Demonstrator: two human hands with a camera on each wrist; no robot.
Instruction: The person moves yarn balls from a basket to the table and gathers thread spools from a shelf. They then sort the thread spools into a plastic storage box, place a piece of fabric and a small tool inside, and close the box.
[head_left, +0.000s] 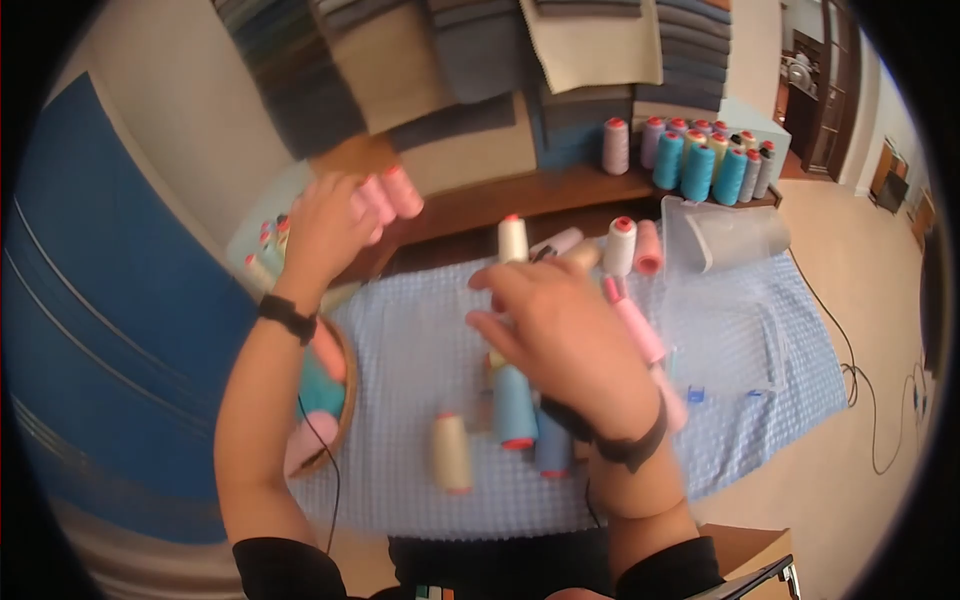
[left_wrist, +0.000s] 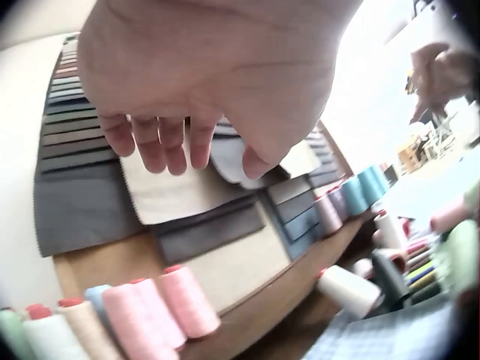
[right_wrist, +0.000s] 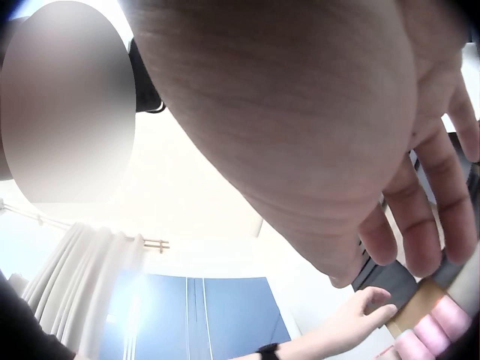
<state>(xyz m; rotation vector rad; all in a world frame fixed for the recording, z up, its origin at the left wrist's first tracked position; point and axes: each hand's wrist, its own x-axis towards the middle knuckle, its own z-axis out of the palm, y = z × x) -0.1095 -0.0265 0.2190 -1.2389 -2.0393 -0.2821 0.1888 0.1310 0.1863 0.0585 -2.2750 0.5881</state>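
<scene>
We see the left hand (head_left: 335,225), its fingers loosely bent around nothing, just beside pink thread cones (head_left: 403,193) that stand on the wooden shelf (head_left: 470,215). The right hand (head_left: 570,325), thumb and forefinger apart, is above the checked cloth (head_left: 395,345), where we find a light blue cone (head_left: 515,405). Turquoise cones (head_left: 698,172) stand farther right.

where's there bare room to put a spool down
Bare: the checked cloth between the basket and the cream spool, and the wooden shelf between the pink spools and the lone pale pink spool. Crowded: the shelf's right end, with turquoise spools and others, and the cloth's middle, around the right hand.
</scene>
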